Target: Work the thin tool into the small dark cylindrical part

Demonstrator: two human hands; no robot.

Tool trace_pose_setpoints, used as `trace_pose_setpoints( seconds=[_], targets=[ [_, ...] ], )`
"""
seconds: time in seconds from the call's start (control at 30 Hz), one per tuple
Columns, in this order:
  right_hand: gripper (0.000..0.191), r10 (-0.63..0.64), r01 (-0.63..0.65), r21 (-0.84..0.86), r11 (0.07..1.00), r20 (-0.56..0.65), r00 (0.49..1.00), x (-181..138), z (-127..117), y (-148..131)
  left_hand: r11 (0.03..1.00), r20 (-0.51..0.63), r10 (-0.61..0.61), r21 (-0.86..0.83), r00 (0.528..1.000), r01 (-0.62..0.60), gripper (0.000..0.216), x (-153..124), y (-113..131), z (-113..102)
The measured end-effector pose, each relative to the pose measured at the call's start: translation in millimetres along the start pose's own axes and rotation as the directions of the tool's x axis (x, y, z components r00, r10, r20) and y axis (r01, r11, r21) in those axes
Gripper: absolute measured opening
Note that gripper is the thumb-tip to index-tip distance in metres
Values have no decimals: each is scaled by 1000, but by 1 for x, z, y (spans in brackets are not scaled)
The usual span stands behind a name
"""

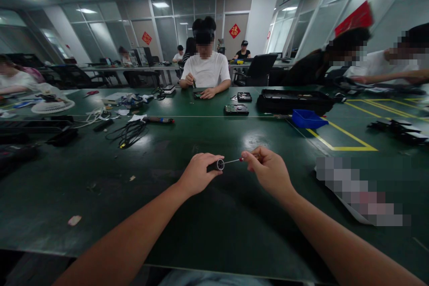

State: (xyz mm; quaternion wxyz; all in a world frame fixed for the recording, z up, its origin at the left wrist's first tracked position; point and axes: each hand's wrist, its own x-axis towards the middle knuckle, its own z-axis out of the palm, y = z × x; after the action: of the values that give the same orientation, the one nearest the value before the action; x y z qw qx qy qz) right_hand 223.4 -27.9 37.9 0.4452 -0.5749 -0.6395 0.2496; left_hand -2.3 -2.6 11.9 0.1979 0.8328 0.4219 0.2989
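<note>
My left hand (197, 172) is closed around a dark cylindrical part (219, 165) with a pale ring at its end, which faces right. What the part belongs to cannot be made out, since my fingers cover most of it. In my right hand (270, 170) is a screwdriver (234, 161), gripped by its handle, with a red collar and a thin metal shaft. The shaft points left, and its tip reaches the ringed end of the cylinder. Both hands are just above the green table (167, 214).
A blue bin (308, 119) and a long black casing (295, 101) lie ahead to the right. Bundled black cable (129, 134) and an electric screwdriver (157, 120) are at the left. Hard drives (236, 110) lie before a person (206, 69) opposite. A blurred-out packet (358, 192) is at the right.
</note>
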Motion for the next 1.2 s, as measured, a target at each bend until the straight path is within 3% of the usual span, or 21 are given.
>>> trace_pose_setpoints(
  seconds=[0.2, 0.3, 0.43, 0.7, 0.87, 1.07, 1.2],
  targets=[
    [20, -104, 104, 6, 995, 126, 987, 0, 1, 2, 999, -1, -49, -23, 999, 49, 40, 0, -2, -2],
    [25, -72, 77, -24, 997, 164, 984, -1, 0, 1, 999, 5, -36, -25, 999, 37, 40, 0, -4, -1],
    [41, -8, 17, -64, 998, 134, 991, 0, 1, 1, 1000, -1, -23, -20, 1000, 23, 41, 0, -6, 0],
    [32, -53, 56, -14, 998, 146, 988, -2, 2, 1, 999, 7, -39, -22, 999, 39, 42, -1, -5, 1],
    [35, 7, -9, 19, 1000, 113, 994, -2, 4, 1, 999, 17, -44, -20, 999, 45, 41, 0, -3, 0],
    [21, -21, 14, 175, 984, 36, 999, 0, 8, 8, 999, 18, -42, -23, 999, 43, 41, 0, 0, 0],
    [24, -10, 0, 275, 961, 36, 999, 2, 8, 8, 1000, 22, -23, -19, 999, 24, 41, -1, -1, 1]
  ],
)
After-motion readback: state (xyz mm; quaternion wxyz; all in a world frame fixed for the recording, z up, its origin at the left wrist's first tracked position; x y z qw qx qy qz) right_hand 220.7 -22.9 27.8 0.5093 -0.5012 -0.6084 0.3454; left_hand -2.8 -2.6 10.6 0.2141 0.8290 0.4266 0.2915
